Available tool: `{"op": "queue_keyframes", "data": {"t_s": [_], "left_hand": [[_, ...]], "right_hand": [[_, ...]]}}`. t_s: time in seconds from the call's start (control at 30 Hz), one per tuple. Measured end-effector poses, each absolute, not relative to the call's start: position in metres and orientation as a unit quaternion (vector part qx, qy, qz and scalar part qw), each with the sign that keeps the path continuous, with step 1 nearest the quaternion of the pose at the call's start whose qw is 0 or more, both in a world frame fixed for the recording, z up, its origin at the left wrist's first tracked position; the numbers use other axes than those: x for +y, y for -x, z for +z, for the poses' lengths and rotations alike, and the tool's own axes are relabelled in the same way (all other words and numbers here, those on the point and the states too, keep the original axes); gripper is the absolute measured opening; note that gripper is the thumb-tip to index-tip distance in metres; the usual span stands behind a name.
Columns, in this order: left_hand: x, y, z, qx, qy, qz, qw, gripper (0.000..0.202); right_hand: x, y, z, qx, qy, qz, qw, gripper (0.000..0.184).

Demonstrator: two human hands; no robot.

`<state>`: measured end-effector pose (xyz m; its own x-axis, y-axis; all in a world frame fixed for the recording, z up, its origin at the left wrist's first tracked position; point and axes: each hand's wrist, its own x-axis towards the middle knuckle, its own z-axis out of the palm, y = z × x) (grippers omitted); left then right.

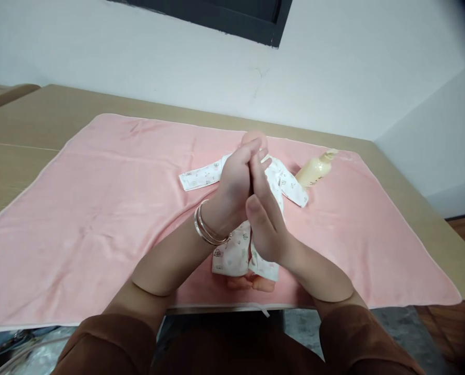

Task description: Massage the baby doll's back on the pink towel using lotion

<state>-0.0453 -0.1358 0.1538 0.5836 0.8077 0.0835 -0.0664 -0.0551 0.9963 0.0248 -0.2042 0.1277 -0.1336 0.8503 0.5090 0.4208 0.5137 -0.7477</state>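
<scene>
Palm against palm, my left hand (238,182) and my right hand (266,224) press together in front of me, fingers stretched out and pointing away. Bracelets (206,229) circle my left wrist. No object shows between the palms. Below my hands a baby doll (264,285) lies in a white printed outfit (232,258), its head far from me and its feet towards me. Both sleeves spread to the sides. My hands and forearms hide most of its middle. Beside the right-hand sleeve, a cream-coloured pump bottle (317,169) lies tilted on the cloth.
A pink blanket (111,208) with a pale edge covers much of the wooden table (72,107). A white wall (158,62) stands behind it, with a dark frame (248,23) above. Clear plastic and other items (40,354) are at the lower left.
</scene>
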Motion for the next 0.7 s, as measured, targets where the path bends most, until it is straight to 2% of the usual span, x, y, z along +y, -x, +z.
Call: {"op": "queue_keyframes", "data": {"t_s": [0.1,0.17,0.3,0.47,0.6,0.7], "left_hand": [[-0.147,0.035,0.150,0.333,-0.529,0.438,0.646,0.055],[-0.162,0.026,0.149,0.319,-0.560,0.447,0.620,0.050],[-0.195,0.019,0.148,0.209,-0.642,0.391,0.625,0.050],[-0.207,0.035,0.155,0.183,-0.679,0.342,0.624,0.050],[-0.204,0.055,0.168,0.187,-0.640,0.410,0.622,0.048],[-0.203,0.065,0.178,0.197,-0.614,0.481,0.594,0.060]], "right_hand": [[-0.202,-0.032,0.128,-0.704,0.448,0.230,0.500,0.063],[-0.197,-0.045,0.130,-0.679,0.462,0.212,0.530,0.061],[-0.195,-0.069,0.143,-0.651,0.480,0.105,0.578,0.057],[-0.213,-0.060,0.153,-0.645,0.541,0.014,0.539,0.056],[-0.229,-0.040,0.146,-0.723,0.491,0.073,0.480,0.063],[-0.235,-0.033,0.137,-0.740,0.462,0.175,0.456,0.072]]}}
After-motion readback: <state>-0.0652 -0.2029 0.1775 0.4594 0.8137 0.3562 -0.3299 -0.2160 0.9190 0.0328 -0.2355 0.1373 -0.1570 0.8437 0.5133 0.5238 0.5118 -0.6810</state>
